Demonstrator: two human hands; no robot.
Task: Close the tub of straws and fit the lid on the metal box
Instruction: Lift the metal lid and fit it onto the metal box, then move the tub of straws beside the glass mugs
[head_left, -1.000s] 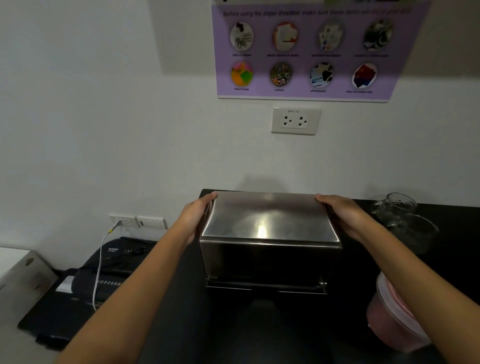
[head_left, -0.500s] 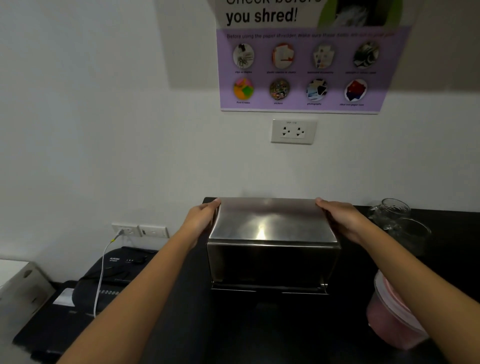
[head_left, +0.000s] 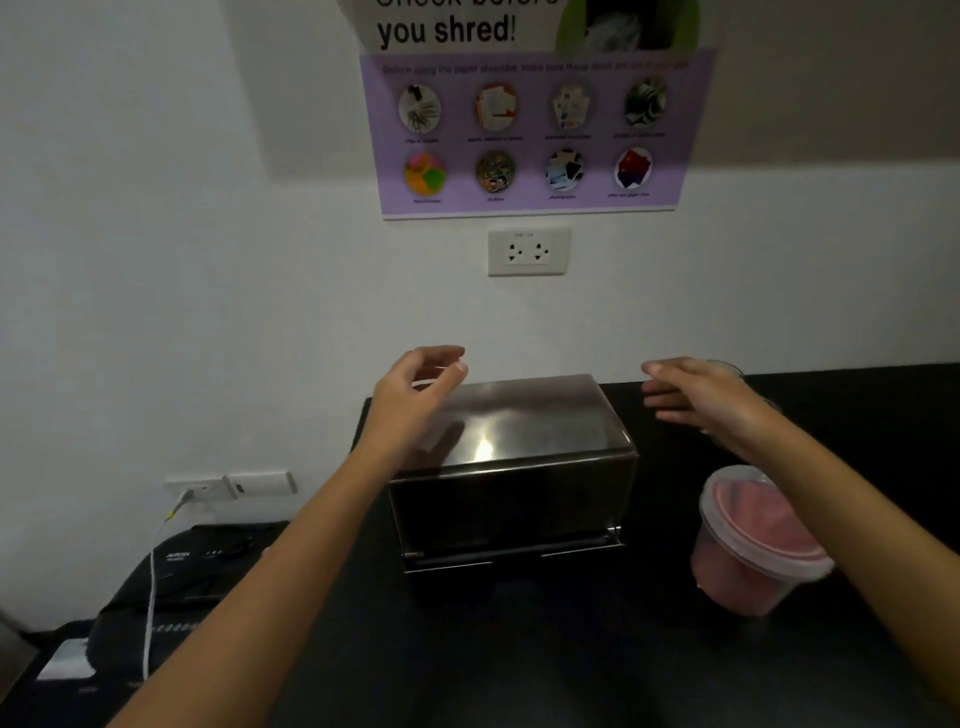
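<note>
A shiny metal box (head_left: 511, 506) stands on the black counter (head_left: 519, 649) against the wall, with its metal lid (head_left: 519, 421) sitting on top. My left hand (head_left: 415, 387) hovers above the lid's left end, fingers apart and empty. My right hand (head_left: 696, 395) hangs in the air to the right of the lid, open and touching nothing. A round clear tub (head_left: 753, 540) holding pink straws stands to the right of the box, with its lid on, partly behind my right forearm.
Clear glass items (head_left: 727, 371) sit at the back right, mostly hidden by my right hand. A black paper shredder (head_left: 171, 582) with a white cable (head_left: 151, 587) stands lower left. A wall socket (head_left: 528, 251) and a purple poster (head_left: 524, 130) are above the box.
Both hands have let go of the metal lid's ends and lifted off it, fingers spreading. The lid stays on the box. The view has tilted upward a little.
</note>
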